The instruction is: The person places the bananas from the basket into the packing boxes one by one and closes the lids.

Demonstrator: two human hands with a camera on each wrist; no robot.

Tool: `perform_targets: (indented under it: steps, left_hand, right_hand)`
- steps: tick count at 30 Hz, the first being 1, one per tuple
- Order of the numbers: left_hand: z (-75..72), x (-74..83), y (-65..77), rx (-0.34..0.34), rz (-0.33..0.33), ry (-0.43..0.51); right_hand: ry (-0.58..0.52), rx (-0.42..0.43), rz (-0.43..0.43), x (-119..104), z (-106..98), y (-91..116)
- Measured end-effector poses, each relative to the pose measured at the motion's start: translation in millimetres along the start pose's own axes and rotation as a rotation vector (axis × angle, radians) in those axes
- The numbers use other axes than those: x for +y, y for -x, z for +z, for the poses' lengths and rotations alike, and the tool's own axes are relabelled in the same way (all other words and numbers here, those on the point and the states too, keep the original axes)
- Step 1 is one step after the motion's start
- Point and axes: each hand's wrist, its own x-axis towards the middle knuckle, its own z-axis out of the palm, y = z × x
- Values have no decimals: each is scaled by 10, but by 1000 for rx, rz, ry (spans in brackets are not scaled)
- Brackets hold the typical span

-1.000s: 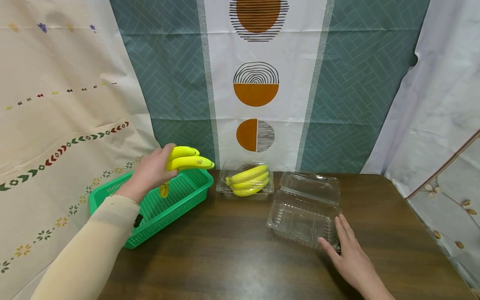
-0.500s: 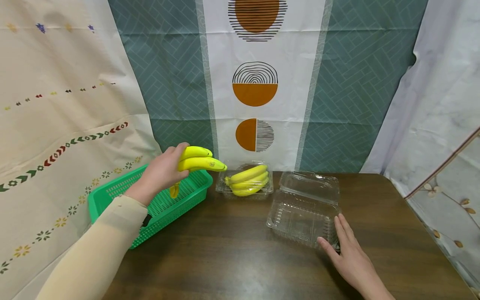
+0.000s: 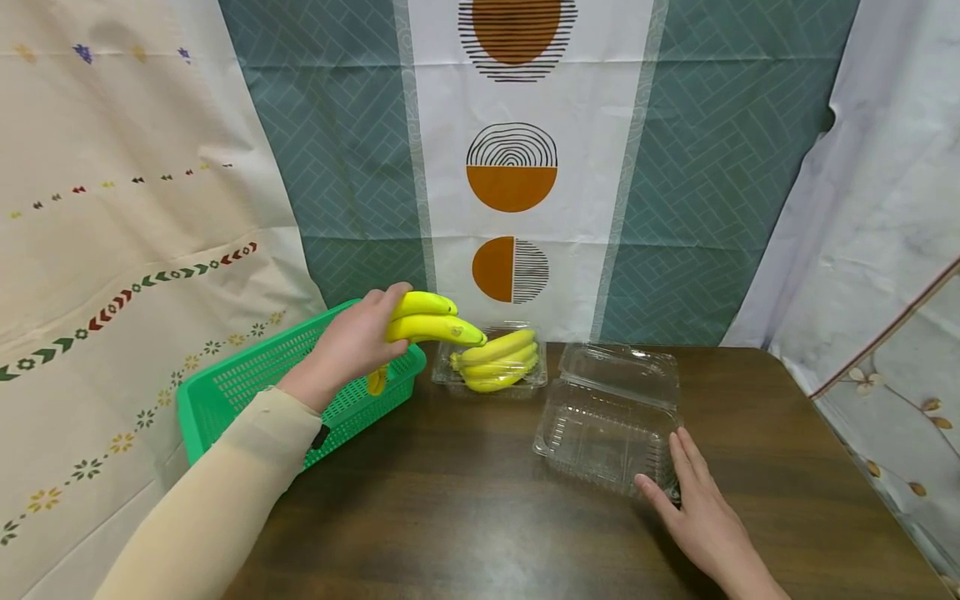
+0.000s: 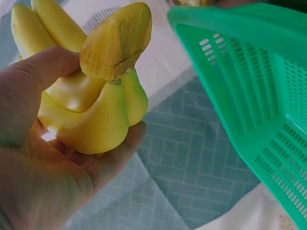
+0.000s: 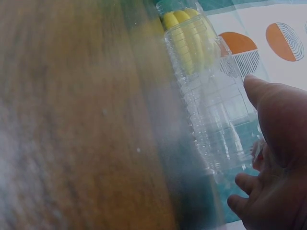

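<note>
My left hand [image 3: 360,337] grips a bunch of bananas [image 3: 435,328] in the air over the right end of the green basket [image 3: 225,387]. In the left wrist view the thumb lies over the bananas near their thick brown stem end [image 4: 117,40], with fingers beneath. The banana tips point right in the head view. My right hand [image 3: 705,508] touches the near right corner of a clear plastic clamshell box [image 3: 600,437], thumb at its front side and fingers straight along its right side. The box's lid [image 3: 621,371] is folded back, and its tray holds nothing.
A second clear box [image 3: 442,379] with bananas [image 3: 498,362] inside stands at the back, between the basket and the open box. All stand on a dark wooden table [image 3: 465,517]. Patterned cloths [image 3: 360,150] hang behind and at the sides.
My left hand has carried the bunch of bananas rightward from over the basket's middle to its right end, toward the filled box. The right hand and open box have not moved.
</note>
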Motion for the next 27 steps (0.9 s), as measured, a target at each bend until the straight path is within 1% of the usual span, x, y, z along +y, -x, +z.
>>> perform_targets:
  steps: [4,18,22,27]
  left_hand:
    - [27,99,-31,-9,5,5]
    - [112,412,-157,-2,72,-3]
    - [145,499,-192,2,93,3]
    - [206,600,-232,-3,102,17]
  right_hand:
    - [-1,5,-2,-1,5,3]
    - [-3,3,-12,6,-2,-12]
    - [-1,2,-9,7,-1,-7]
    - [1,5,-9,8,1,-8]
